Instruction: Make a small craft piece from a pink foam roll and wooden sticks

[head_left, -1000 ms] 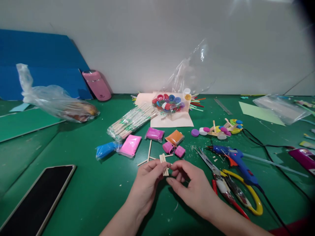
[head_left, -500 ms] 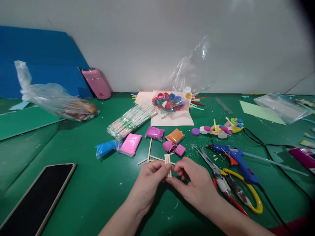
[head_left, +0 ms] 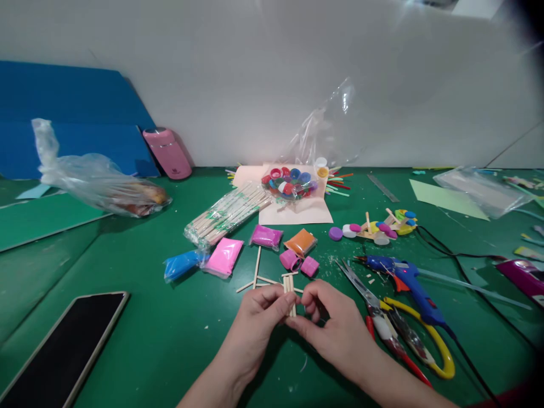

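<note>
Between my hands, near the middle front, a few short wooden sticks [head_left: 289,286] stand side by side in a small bundle, with a short piece lying across their top. My left hand [head_left: 266,311] pinches the bundle between thumb and fingers. From the other side my right hand [head_left: 329,311] touches its lower end with curled fingers; whether they grip it is partly hidden. Just beyond, loose wooden sticks [head_left: 257,266] lie on the green table. Pink bottle caps [head_left: 290,260] and packets of orange clay [head_left: 301,242] and purple clay [head_left: 266,237] sit behind the bundle.
Right of my hands lie scissors [head_left: 368,297], yellow-handled pliers [head_left: 444,345] and a blue glue gun [head_left: 419,289] with its cord. A phone [head_left: 63,345] is at left. Farther back are bagged chopsticks [head_left: 227,215], a bag of caps [head_left: 289,184] and a pink flask [head_left: 168,153].
The whole scene sits slightly lower in view, as the camera has tilted up a little. Both hands keep nearly the same pose around the stick bundle.
</note>
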